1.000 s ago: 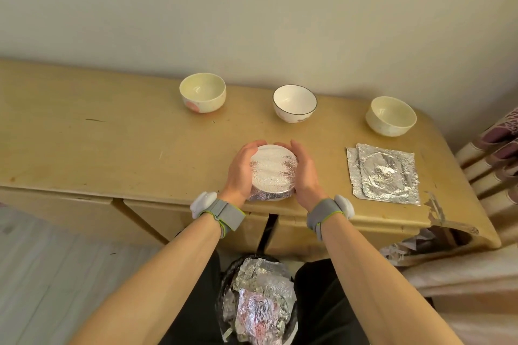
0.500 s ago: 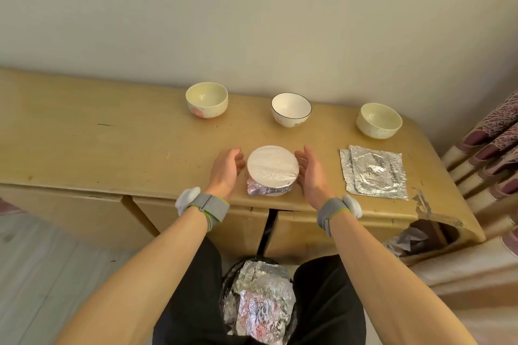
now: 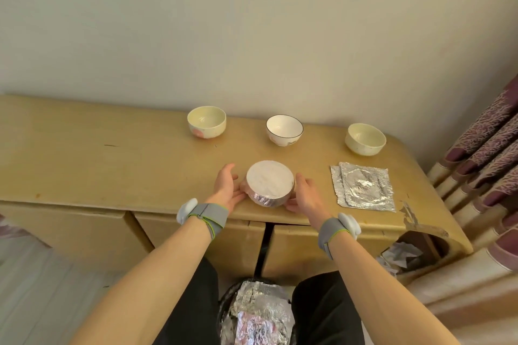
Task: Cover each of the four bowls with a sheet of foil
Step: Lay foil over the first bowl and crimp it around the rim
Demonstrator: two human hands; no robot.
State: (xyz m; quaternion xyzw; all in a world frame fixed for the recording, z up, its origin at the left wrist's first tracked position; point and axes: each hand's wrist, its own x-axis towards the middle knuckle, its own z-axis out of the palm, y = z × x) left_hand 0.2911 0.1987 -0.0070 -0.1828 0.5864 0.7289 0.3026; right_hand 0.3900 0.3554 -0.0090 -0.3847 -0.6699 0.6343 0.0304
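A bowl covered with foil (image 3: 269, 182) stands near the front edge of the wooden cabinet top (image 3: 112, 165). My left hand (image 3: 226, 187) lies against its left side with straight fingers. My right hand (image 3: 306, 194) lies against its right side, fingers also straight. Three uncovered bowls stand in a row at the back: a cream bowl with a pink mark (image 3: 206, 122), a white bowl with a dark rim (image 3: 284, 130) and a plain cream bowl (image 3: 365, 138). A small stack of flat foil sheets (image 3: 364, 187) lies to the right of my right hand.
A bin holding crumpled foil (image 3: 258, 314) stands on the floor between my legs. A patterned curtain (image 3: 482, 154) hangs at the right. The cabinet's front right corner (image 3: 412, 217) is chipped, with crumpled paper in the opening below.
My hands let go of the covered bowl's rim, drew apart, and now lie flat against its sides. The view has tilted up and back a little.
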